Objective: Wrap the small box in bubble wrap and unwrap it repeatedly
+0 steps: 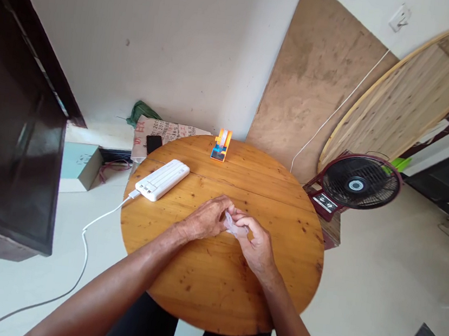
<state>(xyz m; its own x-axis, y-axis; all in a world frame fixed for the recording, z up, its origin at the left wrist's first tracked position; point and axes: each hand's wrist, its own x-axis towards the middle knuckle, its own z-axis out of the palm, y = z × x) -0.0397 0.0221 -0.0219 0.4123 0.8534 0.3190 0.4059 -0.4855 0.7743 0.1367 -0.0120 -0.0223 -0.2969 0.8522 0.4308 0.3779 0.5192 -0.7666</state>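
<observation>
Over the middle of the round wooden table [201,290], my two hands meet around a small, thin, whitish see-through piece [235,227] that looks like plastic film or tape. My left hand [209,218] is closed with its fingertips at the piece's left end; its fingers are partly hidden behind the back of the hand. Thumb and bent fingers of my right hand [255,242] pinch the piece from the right. An orange and blue tape dispenser [221,146] with a roll in it stands near the table's far edge.
A white power bank [162,180] with a white cable [85,249] plugged in lies on the table's left side. A black phone-like object [154,143] is at the far left edge. Beyond the right edge stands a dark red fan [355,184].
</observation>
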